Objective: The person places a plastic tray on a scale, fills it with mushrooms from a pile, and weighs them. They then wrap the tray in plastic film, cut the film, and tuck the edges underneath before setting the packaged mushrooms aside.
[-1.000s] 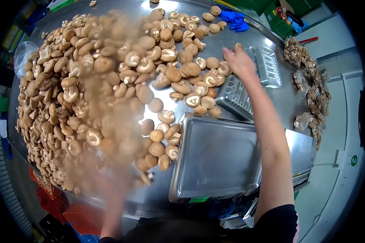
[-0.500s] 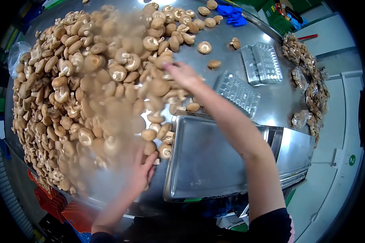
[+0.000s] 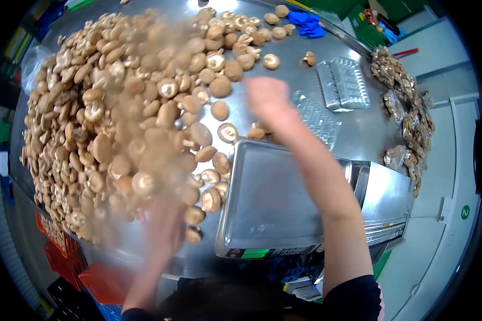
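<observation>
Brown-capped shiitake mushrooms lie in a big heap over the left and middle of the steel table. My left hand is at the heap's lower edge, by a few loose mushrooms; blur smears its fingers. Over the table's middle, above the far edge of the weighing scale, is my right hand. It looks curled, but motion blur hides the fingers and anything they may hold. Beside it lies a clear plastic tray, partly behind my forearm. The scale's steel pan bears nothing.
Stacked clear trays stand right of the single one. Bagged mushrooms line the table's right edge. A blue glove lies at the back. Orange crates are below at the lower left. A hazy smear blurs part of the view.
My right hand has drawn back rightward from the mushrooms, and bare metal shows where several lay. My left hand has shifted left. Mushrooms near the scale's left edge lie differently.
</observation>
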Demonstrator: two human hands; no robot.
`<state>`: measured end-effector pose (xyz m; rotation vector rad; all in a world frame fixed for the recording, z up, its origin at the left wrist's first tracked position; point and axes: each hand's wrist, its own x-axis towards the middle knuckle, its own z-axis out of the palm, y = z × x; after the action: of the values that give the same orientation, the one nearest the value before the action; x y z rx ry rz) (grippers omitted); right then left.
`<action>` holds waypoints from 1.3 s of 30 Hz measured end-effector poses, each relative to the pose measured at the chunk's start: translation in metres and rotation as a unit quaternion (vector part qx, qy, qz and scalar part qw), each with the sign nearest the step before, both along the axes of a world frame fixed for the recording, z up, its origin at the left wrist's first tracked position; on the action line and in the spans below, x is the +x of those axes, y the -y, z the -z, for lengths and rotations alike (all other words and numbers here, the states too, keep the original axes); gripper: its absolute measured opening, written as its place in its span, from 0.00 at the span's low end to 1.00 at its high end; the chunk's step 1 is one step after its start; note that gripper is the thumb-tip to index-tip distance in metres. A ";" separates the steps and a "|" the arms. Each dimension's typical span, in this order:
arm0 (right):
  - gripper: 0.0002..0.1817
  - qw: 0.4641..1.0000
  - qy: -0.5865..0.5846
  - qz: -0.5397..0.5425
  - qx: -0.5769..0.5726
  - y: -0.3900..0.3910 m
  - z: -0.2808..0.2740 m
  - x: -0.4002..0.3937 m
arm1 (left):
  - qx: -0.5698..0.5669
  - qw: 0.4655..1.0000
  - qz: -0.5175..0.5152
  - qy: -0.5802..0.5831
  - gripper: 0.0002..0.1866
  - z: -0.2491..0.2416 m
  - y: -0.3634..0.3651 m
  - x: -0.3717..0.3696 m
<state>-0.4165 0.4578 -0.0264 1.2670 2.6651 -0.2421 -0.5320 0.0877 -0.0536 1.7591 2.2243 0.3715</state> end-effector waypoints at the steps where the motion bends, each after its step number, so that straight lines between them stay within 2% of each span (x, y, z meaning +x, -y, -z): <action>1: 0.11 0.997 0.071 0.001 0.019 -0.017 0.012 0.022 | -0.012 1.000 0.003 0.029 0.27 -0.003 0.002 -0.001; 2: 0.13 0.993 0.114 -0.003 0.029 -0.029 0.033 0.045 | 0.014 0.997 0.008 0.069 0.28 -0.001 0.006 -0.004; 3: 0.19 0.980 0.178 -0.054 0.071 -0.025 0.038 0.057 | 0.031 0.998 0.007 0.054 0.27 -0.002 0.006 -0.003; 5: 0.22 0.971 0.231 -0.062 0.010 -0.034 0.042 0.055 | 0.053 0.996 -0.032 0.064 0.23 0.006 0.012 -0.006; 8: 0.16 0.972 0.184 -0.148 -0.007 -0.047 0.057 0.068 | 0.121 0.983 -0.075 0.118 0.20 0.002 0.028 -0.011; 9: 0.16 0.970 0.196 -0.146 -0.018 -0.048 0.054 0.067 | 0.124 0.977 -0.109 0.134 0.19 -0.003 0.036 -0.008; 13: 0.19 0.989 0.088 -0.105 -0.062 -0.061 0.069 0.082 | 0.119 0.954 -0.146 0.234 0.15 -0.019 0.083 -0.001; 15: 0.22 0.992 0.034 -0.117 0.044 -0.048 0.072 0.089 | 0.065 0.954 -0.173 0.238 0.13 -0.029 0.109 0.008; 19: 0.20 0.997 0.009 -0.056 0.047 -0.016 0.052 0.083 | -0.034 0.942 -0.182 0.278 0.13 -0.048 0.152 0.037; 21: 0.23 0.995 -0.069 -0.011 0.074 -0.015 0.047 0.083 | -0.044 0.919 -0.169 0.354 0.18 -0.054 0.169 0.057; 23: 0.25 0.978 -0.180 0.013 0.107 -0.022 0.039 0.085 | -0.056 0.874 -0.142 0.461 0.27 -0.058 0.182 0.071; 24: 0.32 0.977 -0.184 0.006 0.108 -0.016 0.023 0.081 | -0.083 0.852 -0.108 0.505 0.39 -0.060 0.188 0.074; 25: 0.33 0.967 -0.238 -0.006 0.092 -0.014 0.014 0.080 | -0.090 0.863 -0.048 0.495 0.54 -0.058 0.193 0.080; 27: 0.30 0.956 -0.274 -0.027 0.099 0.011 -0.016 0.076 | -0.081 0.852 -0.018 0.516 0.62 -0.068 0.195 0.095; 28: 0.25 0.934 -0.353 -0.027 0.042 0.085 -0.060 0.059 | -0.050 0.866 -0.008 0.498 0.68 -0.067 0.199 0.100; 31: 0.29 0.919 -0.387 -0.037 -0.066 0.138 -0.090 0.058 | 0.038 0.903 -0.005 0.428 0.71 -0.073 0.199 0.104; 33: 0.19 0.901 -0.402 -0.050 -0.157 0.175 -0.106 0.060 | 0.041 0.919 -0.004 0.392 0.73 -0.078 0.200 0.106; 35: 0.25 0.923 -0.335 -0.122 -0.142 0.177 -0.096 0.083 | 0.038 0.920 -0.017 0.389 0.73 -0.080 0.203 0.108; 38: 0.23 0.915 -0.308 -0.193 -0.177 0.235 -0.102 0.096 | 0.040 0.907 -0.046 0.417 0.70 -0.079 0.210 0.112; 39: 0.23 0.913 -0.293 -0.202 -0.200 0.256 -0.104 0.101 | 0.049 0.853 -0.106 0.508 0.68 -0.077 0.212 0.114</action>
<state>-0.3153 0.2017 0.0778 0.5488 3.0258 -1.1924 -0.4181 -0.1245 0.0233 0.9317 1.5804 1.1578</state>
